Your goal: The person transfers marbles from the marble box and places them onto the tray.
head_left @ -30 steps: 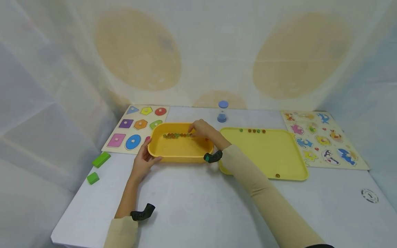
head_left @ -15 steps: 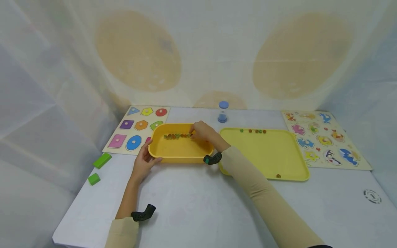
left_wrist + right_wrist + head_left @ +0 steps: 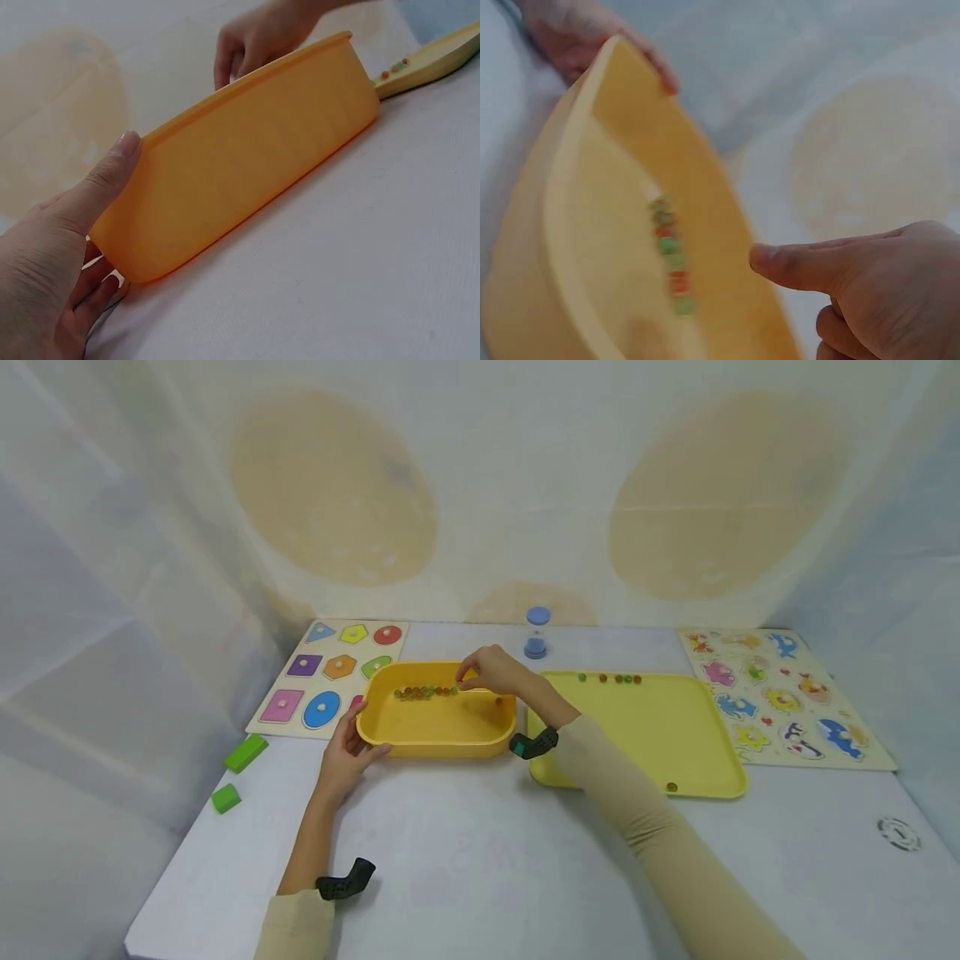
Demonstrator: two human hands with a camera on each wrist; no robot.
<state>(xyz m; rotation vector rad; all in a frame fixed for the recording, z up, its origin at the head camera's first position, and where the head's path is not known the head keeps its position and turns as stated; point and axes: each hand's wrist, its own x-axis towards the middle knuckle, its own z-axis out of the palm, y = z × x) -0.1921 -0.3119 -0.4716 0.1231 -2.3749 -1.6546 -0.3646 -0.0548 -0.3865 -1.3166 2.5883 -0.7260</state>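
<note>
My left hand (image 3: 347,760) holds the left end of a deep orange-yellow plastic bin (image 3: 438,749), thumb on the front wall and fingers behind. In the left wrist view the thumb (image 3: 112,169) presses near the bin's rim. Green and orange glass marbles (image 3: 422,692) lie in rows along the bin's back wall. A lone marble (image 3: 499,700) sits at its right side. Over the bin's back right, my right hand (image 3: 495,670) pinches a marble, mostly hidden by its fingertips. The right wrist view shows the right thumb (image 3: 795,266) stretched out, without the held marble in sight.
To the right lies a shallow yellow tray (image 3: 637,743) with several marbles (image 3: 627,679) at its back edge and one at the front. Shape puzzle board (image 3: 296,652), animal puzzle board (image 3: 787,693), blue sand timer (image 3: 536,632), green blocks (image 3: 245,753) and a round chip mark (image 3: 899,834) surround these.
My right hand has lifted up from the right end of the marble row, its wrist shifting right, and the lone marble at the bin's right shows more plainly. The left hand keeps its hold.
</note>
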